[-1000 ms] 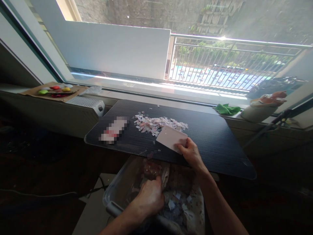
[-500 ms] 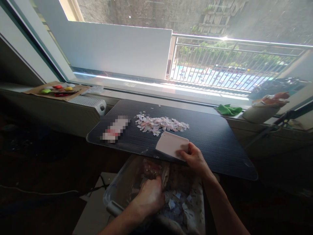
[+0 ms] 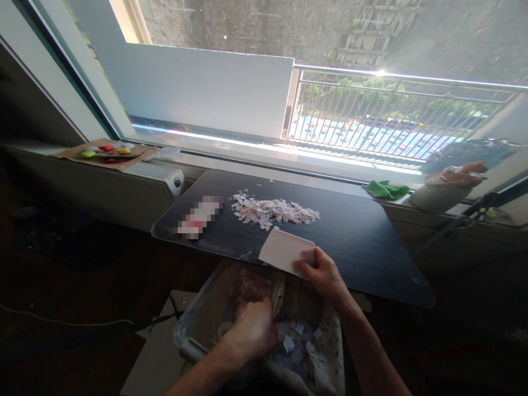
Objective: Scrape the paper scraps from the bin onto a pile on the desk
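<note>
My right hand (image 3: 324,272) grips a flat white scraper (image 3: 286,248) with a small hole near one corner. It is held tilted at the near edge of the dark table (image 3: 350,236), just short of a heap of small pale paper scraps (image 3: 274,212). Lower down, inside a clear plastic bin (image 3: 178,330), my left hand (image 3: 256,324) is closed at the edge of what looks like a clear plastic bag (image 3: 251,283) with reddish bits in it. Its fingertips are partly hidden. More paper scraps (image 3: 291,344) lie in the bin to the right of that hand.
A blurred-out pale and red item (image 3: 198,217) lies on the table's left side. On the sill are a green cloth (image 3: 386,190), a pale pot (image 3: 439,192) and a board (image 3: 68,154) with small colourful things. A white heater (image 3: 159,176) stands left of the table.
The scraper and my right hand have shifted slightly left and nearer to me. My left hand stays in about the same place in the bin. The whole view has tilted slightly.
</note>
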Available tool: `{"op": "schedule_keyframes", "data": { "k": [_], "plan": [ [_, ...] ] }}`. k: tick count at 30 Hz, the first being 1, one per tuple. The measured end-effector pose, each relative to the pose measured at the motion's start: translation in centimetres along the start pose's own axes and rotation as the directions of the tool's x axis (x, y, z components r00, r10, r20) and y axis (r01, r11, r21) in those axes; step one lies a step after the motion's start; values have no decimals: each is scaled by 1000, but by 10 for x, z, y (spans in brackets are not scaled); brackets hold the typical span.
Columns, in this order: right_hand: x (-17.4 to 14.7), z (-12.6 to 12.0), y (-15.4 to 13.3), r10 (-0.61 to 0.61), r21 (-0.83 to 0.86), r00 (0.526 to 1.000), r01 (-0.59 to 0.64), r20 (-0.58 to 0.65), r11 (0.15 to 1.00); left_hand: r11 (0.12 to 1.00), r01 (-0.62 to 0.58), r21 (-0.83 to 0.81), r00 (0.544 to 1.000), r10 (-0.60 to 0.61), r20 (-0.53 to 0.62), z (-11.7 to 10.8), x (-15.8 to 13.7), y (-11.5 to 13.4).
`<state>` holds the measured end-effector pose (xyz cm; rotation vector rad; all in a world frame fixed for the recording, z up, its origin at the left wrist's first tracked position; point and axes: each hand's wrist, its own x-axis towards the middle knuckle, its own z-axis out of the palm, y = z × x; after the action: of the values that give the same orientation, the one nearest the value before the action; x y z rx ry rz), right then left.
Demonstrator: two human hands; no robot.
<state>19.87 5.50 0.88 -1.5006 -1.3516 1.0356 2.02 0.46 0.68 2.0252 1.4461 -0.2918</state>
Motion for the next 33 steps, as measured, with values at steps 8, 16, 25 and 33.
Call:
{"op": "schedule_keyframes", "data": {
  "k": [8,16,25,33],
  "plan": [
    [-3,-3,1,7,79,1000,-5,-25,997,1000,-3,12,1000,3,-25,2,0,-3],
    [26,-20,3,19,96,997,-11,-78,995,998,63,0,997,-62,-46,-8,-4,-12],
    [46,-16,17,-114,-293,908,-10,-402,956,997,81,1,990,-80,-115,2,-15,-27],
    [45,-14,12,-172,-283,888,50,-426,958,995,101,-2,991,-101,-92,24,-21,-35]
  ]
}}
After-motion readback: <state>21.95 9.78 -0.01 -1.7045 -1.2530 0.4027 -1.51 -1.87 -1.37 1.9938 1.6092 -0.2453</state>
